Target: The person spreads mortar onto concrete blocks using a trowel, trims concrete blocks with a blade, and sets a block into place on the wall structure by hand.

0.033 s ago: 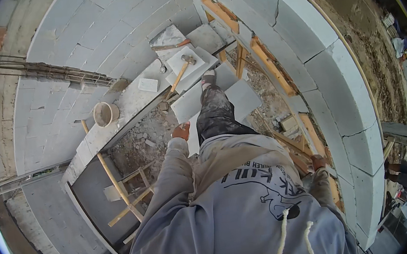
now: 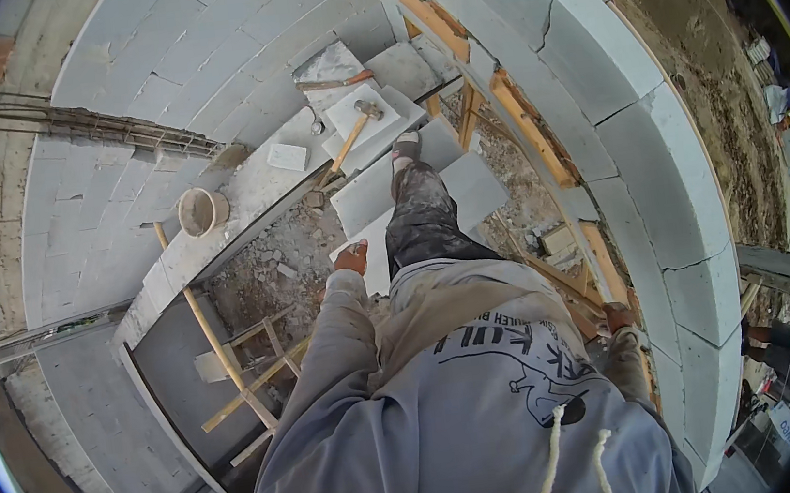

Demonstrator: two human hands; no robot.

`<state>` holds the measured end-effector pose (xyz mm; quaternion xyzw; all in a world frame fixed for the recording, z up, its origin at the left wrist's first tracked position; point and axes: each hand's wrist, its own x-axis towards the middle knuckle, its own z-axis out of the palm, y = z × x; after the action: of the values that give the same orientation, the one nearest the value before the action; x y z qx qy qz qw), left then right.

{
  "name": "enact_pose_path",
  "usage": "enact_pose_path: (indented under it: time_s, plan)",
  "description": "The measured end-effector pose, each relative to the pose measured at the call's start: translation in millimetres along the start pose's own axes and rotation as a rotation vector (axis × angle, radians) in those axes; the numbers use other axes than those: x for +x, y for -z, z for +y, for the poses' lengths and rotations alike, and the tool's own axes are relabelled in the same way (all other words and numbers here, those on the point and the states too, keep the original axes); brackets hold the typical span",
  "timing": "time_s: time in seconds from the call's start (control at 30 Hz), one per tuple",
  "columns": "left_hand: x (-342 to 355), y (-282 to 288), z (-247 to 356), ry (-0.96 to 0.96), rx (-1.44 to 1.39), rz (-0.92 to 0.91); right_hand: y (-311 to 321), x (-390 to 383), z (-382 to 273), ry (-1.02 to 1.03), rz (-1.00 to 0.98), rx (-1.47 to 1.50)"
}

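View shifted slightly; left hand (image 2: 352,258) (bare) near white slab (image 2: 377,265).

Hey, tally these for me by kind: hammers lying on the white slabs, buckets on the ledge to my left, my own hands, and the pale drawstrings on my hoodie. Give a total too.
Hammer: 1
Bucket: 1
Your hands: 2
Drawstrings: 2
Total: 6
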<state>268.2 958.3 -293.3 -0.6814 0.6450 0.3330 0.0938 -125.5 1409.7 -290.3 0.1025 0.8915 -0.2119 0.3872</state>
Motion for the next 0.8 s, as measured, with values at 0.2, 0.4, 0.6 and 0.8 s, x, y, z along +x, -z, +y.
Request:
enact_pose_path:
  time_s: [0.2, 0.4, 0.6, 0.8]
  plan:
    - [-25, -116, -137, 0.380, -0.113, -0.132, 25, 52, 2, 0.093, -0.020, 0.024]
    - [-15, -187, -170, 0.258, 0.000, -0.285, 17, 38, -31, 0.049, -0.141, -0.050]
    - [-29, -102, -87, 0.182, -0.405, -0.068, -2, 55, -62, 0.163, -0.112, -0.247]
    - [35, -67, -73, 0.319, -0.122, -0.149, -30, 26, -132, 0.109, -0.214, -0.117]
